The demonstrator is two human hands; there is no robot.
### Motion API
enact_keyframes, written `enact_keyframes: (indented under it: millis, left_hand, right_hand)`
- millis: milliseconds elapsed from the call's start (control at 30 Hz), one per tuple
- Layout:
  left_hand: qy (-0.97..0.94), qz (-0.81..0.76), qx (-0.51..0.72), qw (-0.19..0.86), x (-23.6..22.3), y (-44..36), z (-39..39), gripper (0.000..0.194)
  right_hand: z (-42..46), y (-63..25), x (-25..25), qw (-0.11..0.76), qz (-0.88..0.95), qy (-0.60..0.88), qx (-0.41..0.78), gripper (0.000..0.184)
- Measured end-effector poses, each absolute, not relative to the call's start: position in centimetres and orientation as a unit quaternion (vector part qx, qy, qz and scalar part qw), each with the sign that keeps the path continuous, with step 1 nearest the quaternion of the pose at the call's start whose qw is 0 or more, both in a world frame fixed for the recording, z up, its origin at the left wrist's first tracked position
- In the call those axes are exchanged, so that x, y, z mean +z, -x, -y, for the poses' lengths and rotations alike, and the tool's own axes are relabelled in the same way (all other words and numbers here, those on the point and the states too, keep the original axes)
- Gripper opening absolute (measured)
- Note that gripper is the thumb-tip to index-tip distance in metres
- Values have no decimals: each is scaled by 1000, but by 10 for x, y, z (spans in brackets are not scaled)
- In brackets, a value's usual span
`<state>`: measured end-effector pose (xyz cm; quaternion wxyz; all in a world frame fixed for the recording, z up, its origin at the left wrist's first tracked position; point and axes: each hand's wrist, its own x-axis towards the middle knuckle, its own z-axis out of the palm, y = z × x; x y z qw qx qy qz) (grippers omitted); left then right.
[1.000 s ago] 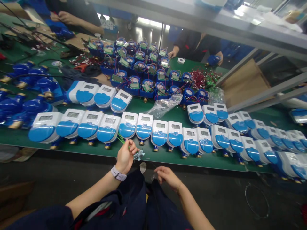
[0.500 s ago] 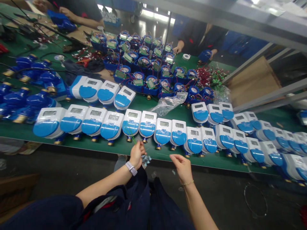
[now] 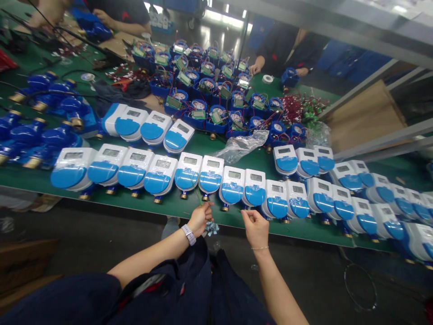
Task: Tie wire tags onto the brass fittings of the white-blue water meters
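Right hand [image 3: 256, 229] up near the bench edge [image 3: 115, 205], its pinch hiding anything held; left grip [image 3: 199, 219] closed on green wires [image 3: 197, 196].

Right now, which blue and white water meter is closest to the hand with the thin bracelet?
The eighth water meter from the left in the front row. It sits just above the right hand; its neighbours stand farther to each side.

We see thin green wires [image 3: 197, 196] sticking up out of the left hand [image 3: 200, 219], held tight in a small bunch. Just below the fist hangs a little clump of pale blue tags [image 3: 212, 228], crinkly and shiny. We can't tell if the right hand [image 3: 256, 229] pinches anything.
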<state>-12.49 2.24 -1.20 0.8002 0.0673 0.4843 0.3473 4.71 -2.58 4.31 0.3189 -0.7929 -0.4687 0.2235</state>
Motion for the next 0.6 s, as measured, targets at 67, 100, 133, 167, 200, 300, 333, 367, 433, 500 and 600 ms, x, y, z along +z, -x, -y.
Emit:
enact_keyframes:
  millis: [67,100,133,167,200,300,333,367,433,500,600]
  left_hand:
    - [-69,-490,342,799,-13,123,-24,24]
    - [-70,-492,339,799,-14,122,-25,24]
    - [-70,-494,336,799,-15,121,-26,23]
    - [-70,-495,335,799,-16,119,-27,22]
    - [-71,-497,333,798,-17,118,-28,22]
    - [-81,-503,327,796,-19,114,-30,19]
    - [-87,-506,323,795,-18,113,-30,20]
    - [-94,-510,320,793,-18,112,-30,20]
    - [-110,-518,312,789,-17,109,-30,23]
    - [-132,-522,303,786,-18,106,-28,26]
    - [-159,-524,286,786,-22,101,-29,30]
  right_hand:
    - [25,-48,40,303,483,795,207,32]
    - [25,-49,39,294,488,797,199,32]
    - [24,-49,38,285,494,799,191,32]
    - [24,-49,38,275,499,801,184,32]
    - [23,-49,38,266,505,801,178,31]
    - [20,-47,38,241,525,800,163,30]
    - [19,-46,38,233,531,799,158,30]
    - [18,-45,37,227,535,799,153,31]
    - [15,-41,32,221,536,800,155,32]
    - [11,-37,24,229,517,804,185,32]
    - [4,-30,9,268,462,804,261,33]
